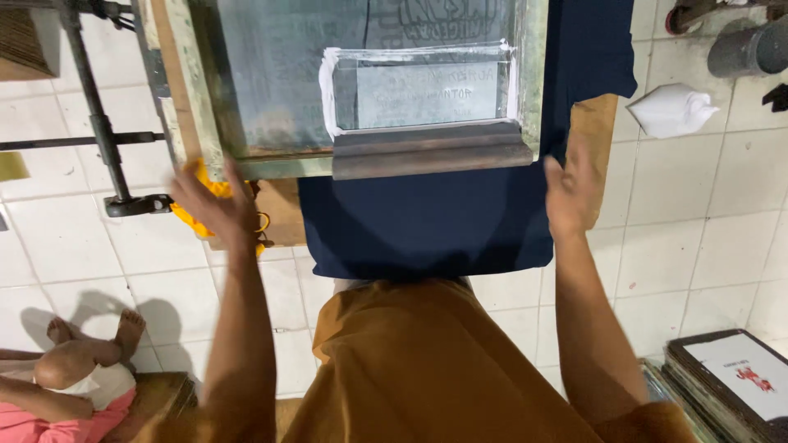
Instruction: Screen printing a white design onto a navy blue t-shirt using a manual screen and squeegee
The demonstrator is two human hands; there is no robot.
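A wooden-framed printing screen (197,98) lies over a dark blue shirt (427,221) on a wooden platen. A wooden squeegee (431,149) rests inside the screen's near edge, with white ink (328,90) spread around a rectangle of mesh. My left hand (215,205) hovers open by the frame's near left corner, above a yellow cloth (215,190). My right hand (570,190) is open at the shirt's right edge, just below the frame's right corner. Neither hand holds anything.
A black metal stand (98,115) runs along the left over white floor tiles. A white bag (671,108) and grey pipe (751,47) lie at the upper right. Stacked frames (730,381) sit at the lower right. Another person's bare legs (78,357) show at the lower left.
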